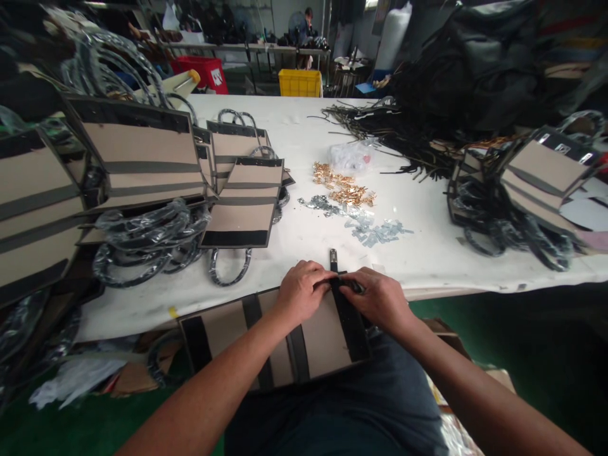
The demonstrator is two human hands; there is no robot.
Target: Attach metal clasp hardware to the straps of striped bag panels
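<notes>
A beige panel with black bands [325, 335] lies across my lap and against the table's front edge. My left hand [304, 291] is closed at the panel's upper edge, its fingertips pressed on a black strap [334, 259] with a metal end. From the right, my right hand [380, 296] pinches something small and dark beside the same strap. The fingertips of both hands nearly meet there, and the small part between them is too small to make out.
On the white table [304, 126] lie gold metal pieces [351, 194], flat silver pieces [375, 229] and a clear plastic bag [350, 156]. Panels with wrapped handles [247, 202] stand left, more [541, 171] right. Black cords [403, 133] lie behind. A person [308, 22] is far back.
</notes>
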